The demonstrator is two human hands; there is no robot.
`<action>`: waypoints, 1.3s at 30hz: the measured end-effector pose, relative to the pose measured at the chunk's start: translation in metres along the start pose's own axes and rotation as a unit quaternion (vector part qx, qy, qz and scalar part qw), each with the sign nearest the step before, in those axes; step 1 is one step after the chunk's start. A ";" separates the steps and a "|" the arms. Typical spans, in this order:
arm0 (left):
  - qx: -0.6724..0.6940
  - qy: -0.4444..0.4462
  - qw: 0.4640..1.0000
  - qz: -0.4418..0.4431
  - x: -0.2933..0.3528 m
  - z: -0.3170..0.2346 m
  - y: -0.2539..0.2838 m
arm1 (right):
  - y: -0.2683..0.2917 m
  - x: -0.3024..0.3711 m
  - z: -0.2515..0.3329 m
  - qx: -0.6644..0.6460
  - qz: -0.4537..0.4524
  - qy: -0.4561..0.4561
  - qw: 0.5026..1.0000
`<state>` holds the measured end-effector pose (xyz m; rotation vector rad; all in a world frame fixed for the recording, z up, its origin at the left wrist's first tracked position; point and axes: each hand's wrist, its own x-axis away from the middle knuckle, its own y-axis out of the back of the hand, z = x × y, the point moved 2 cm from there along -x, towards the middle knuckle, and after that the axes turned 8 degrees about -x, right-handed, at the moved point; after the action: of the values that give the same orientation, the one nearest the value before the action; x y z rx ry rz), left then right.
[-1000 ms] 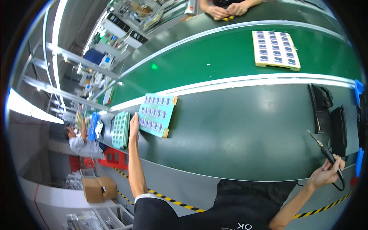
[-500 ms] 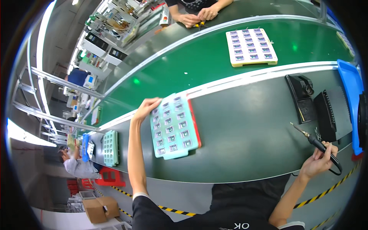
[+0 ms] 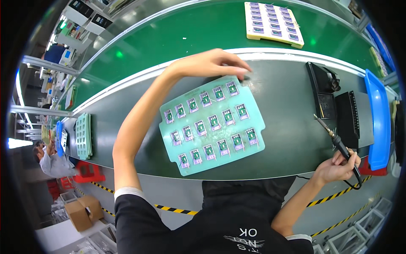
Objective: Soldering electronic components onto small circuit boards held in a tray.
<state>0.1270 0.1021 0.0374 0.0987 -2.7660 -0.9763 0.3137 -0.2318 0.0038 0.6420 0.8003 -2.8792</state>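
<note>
A light teal tray (image 3: 194, 137) lies slightly tilted in my view on the dark bench, with rows of small green circuit boards (image 3: 214, 122) set in its pockets. My left hand (image 3: 215, 63) reaches over the tray's far edge, its fingers stretched out beside the far right corner. Whether the fingertips touch the tray is hard to see. At the right, my right hand (image 3: 338, 166) grips a soldering iron (image 3: 339, 144) by its black handle, the metal tip pointing up and left, away from the tray.
Beyond the bench rail, a cream tray of boards (image 3: 272, 23) rests on the green conveyor (image 3: 169, 40). A black soldering stand (image 3: 323, 91), a black ridged box (image 3: 349, 118) and a blue bin (image 3: 378, 122) stand right. Teal trays (image 3: 83, 135) are stacked left.
The teal tray has turned from upright to sideways, and the red edge along it no longer shows. My left hand has moved from its far left corner to its far right. The view has shifted.
</note>
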 end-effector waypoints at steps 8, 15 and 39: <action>0.088 0.119 0.964 -0.221 0.151 0.051 -0.020 | 0.008 -0.009 -0.001 -0.014 0.001 0.008 1.000; -0.102 0.132 0.896 -0.412 0.154 0.034 -0.051 | 0.004 -0.015 -0.009 0.011 -0.012 0.003 1.000; 0.276 0.217 0.875 -0.333 0.174 0.025 -0.053 | 0.020 -0.023 -0.006 -0.034 0.081 -0.078 0.993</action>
<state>-0.0482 0.0531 0.0151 1.2519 -2.4902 -0.1650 0.3406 -0.2464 -0.0004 0.4465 0.7824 -2.7030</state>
